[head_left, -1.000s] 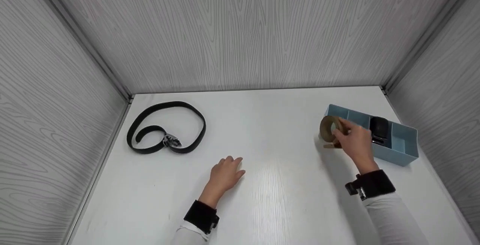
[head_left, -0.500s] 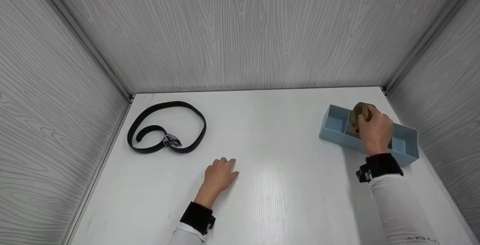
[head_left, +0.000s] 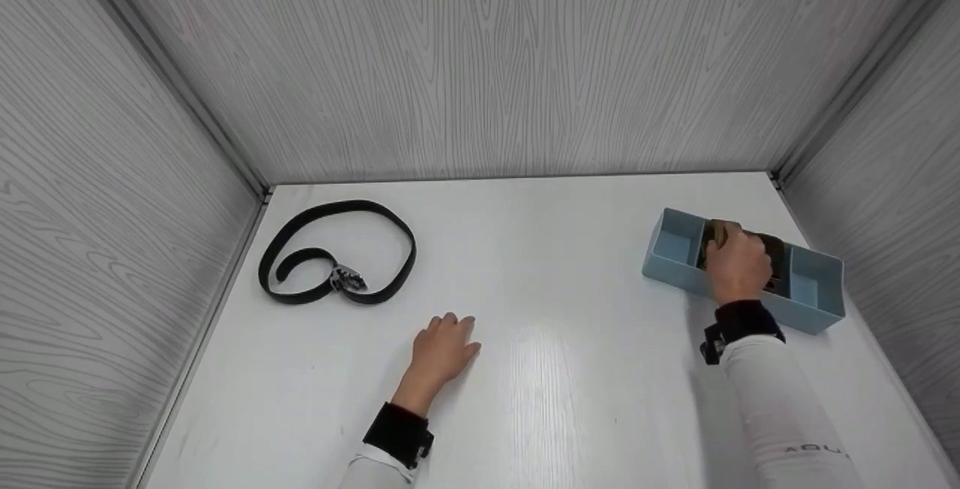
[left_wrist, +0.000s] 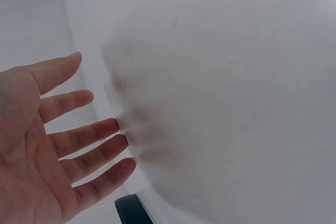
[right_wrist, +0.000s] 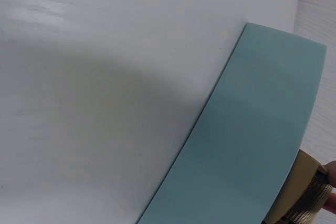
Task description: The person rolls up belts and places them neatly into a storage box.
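Brown roll (right_wrist: 296,182) partly down in blue divided box (head_left: 675,273), poking above the rim, between the end compartments; right hand (head_left: 739,268) pinches it, fingers curled; dark item (head_left: 777,253) just beside it in box; left hand (head_left: 441,350) palm down over white table (head_left: 540,369), fingers spread, holds nothing; black belt (head_left: 356,205) coiled, well apart.

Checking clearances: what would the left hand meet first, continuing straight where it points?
Probably the back panel; from the left hand, the way passes between belt and box, though depth is unclear.
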Demonstrator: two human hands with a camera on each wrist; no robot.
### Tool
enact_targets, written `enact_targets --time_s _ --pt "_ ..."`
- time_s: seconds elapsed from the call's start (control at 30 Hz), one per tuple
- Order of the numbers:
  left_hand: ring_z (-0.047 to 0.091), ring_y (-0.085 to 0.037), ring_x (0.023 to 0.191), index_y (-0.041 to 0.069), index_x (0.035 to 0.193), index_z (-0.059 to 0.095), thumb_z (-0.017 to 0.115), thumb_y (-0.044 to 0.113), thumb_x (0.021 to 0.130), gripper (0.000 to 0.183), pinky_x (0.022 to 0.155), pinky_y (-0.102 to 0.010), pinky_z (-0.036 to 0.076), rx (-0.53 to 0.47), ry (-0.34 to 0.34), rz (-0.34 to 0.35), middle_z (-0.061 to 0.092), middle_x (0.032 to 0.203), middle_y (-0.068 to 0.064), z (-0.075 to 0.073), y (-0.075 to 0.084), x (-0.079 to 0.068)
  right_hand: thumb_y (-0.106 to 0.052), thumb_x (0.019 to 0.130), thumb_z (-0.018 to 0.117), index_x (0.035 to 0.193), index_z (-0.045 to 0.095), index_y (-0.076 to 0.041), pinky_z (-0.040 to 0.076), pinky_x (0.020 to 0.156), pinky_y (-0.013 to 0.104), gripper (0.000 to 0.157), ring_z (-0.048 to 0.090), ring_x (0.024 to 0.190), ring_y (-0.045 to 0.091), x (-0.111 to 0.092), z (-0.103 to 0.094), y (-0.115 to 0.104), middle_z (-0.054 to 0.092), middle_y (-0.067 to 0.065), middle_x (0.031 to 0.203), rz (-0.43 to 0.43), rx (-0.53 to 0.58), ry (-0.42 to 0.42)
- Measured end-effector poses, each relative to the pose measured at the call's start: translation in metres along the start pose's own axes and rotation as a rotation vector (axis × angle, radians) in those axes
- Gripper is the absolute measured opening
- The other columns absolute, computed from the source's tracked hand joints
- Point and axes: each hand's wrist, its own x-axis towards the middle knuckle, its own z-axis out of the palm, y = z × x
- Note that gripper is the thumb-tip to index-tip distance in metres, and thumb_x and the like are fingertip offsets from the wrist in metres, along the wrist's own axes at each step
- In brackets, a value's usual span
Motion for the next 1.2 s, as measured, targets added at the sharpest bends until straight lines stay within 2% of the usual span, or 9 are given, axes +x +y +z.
enact_targets --time_s 0.07,0.23,0.37,0.57,0.77,0.9,1.03,1.2 --pt "0.059 -0.034 0.102 0.005 0.126 0.064 0.070 0.029 0.090 0.044 0.075 -0.046 0.051 -0.002 0.001 0.001 0.062 0.110 -0.018 0.000 0.000 0.000 -0.009 0.094 0.062 0.121 0.061 0.010 0.047 0.072 0.063 0.033 0.060 0.089 0.054 -0.001 0.001 0.002 0.061 0.037 0.104 0.024 -0.005 -0.043" --pt "0.059 -0.034 0.102 0.005 0.126 0.064 0.070 0.029 0.090 0.044 0.076 -0.045 0.051 0.005 -0.007 0.001 0.062 0.110 -0.017 0.001 0.001 0.000 -0.015 0.097 0.059 0.130 0.055 0.008 0.046 0.076 0.064 0.040 0.056 0.098 0.055 -0.004 0.002 0.005 0.055 0.038 0.112 0.079 -0.001 -0.130" --pt "0.059 -0.034 0.102 0.006 0.127 0.063 0.069 0.030 0.091 0.044 0.076 -0.045 0.051 0.029 -0.011 0.003 0.062 0.110 -0.017 0.001 0.001 0.001 -0.018 0.099 0.058 0.134 0.051 0.008 0.045 0.076 0.065 0.045 0.054 0.101 0.054 -0.006 0.001 0.006 0.052 0.038 0.115 0.063 0.012 -0.172" --pt "0.059 -0.034 0.103 0.007 0.127 0.063 0.069 0.031 0.091 0.045 0.076 -0.046 0.051 0.046 -0.011 0.009 0.062 0.111 -0.018 0.003 -0.001 0.001 -0.018 0.098 0.059 0.126 0.055 0.008 0.045 0.074 0.063 0.039 0.053 0.098 0.052 -0.010 -0.005 0.003 0.051 0.036 0.108 0.038 0.030 -0.199" --pt "0.059 -0.034 0.104 0.006 0.127 0.063 0.069 0.029 0.091 0.044 0.077 -0.046 0.052 0.012 -0.018 0.002 0.062 0.113 -0.018 0.002 -0.004 0.002 -0.019 0.096 0.061 0.123 0.059 0.008 0.045 0.068 0.068 0.038 0.051 0.100 0.054 -0.012 -0.012 -0.011 0.050 0.037 0.111 0.042 -0.034 -0.172" --pt "0.061 -0.033 0.102 0.005 0.126 0.063 0.069 0.027 0.090 0.043 0.078 -0.046 0.052 -0.031 0.001 -0.013 0.063 0.112 -0.018 0.001 -0.008 0.003 -0.015 0.094 0.060 0.124 0.059 0.009 0.044 0.067 0.070 0.039 0.045 0.109 0.055 -0.016 -0.014 -0.024 0.045 0.038 0.121 -0.004 -0.055 -0.131" --pt "0.062 -0.033 0.099 0.002 0.125 0.064 0.071 0.023 0.089 0.042 0.077 -0.045 0.052 -0.053 0.070 -0.041 0.062 0.109 -0.019 -0.004 -0.015 0.005 -0.011 0.092 0.061 0.126 0.060 0.008 0.047 0.070 0.066 0.038 0.044 0.117 0.051 -0.023 -0.012 -0.037 0.046 0.032 0.129 -0.071 -0.024 -0.072" --pt "0.058 -0.036 0.102 -0.003 0.124 0.062 0.072 0.019 0.088 0.043 0.081 -0.046 0.049 -0.019 0.185 -0.070 0.058 0.112 -0.022 -0.011 -0.029 0.008 -0.005 0.089 0.062 0.120 0.065 0.005 0.048 0.079 0.058 0.032 0.049 0.115 0.045 -0.033 -0.007 -0.050 0.052 0.025 0.125 -0.151 0.073 -0.025"
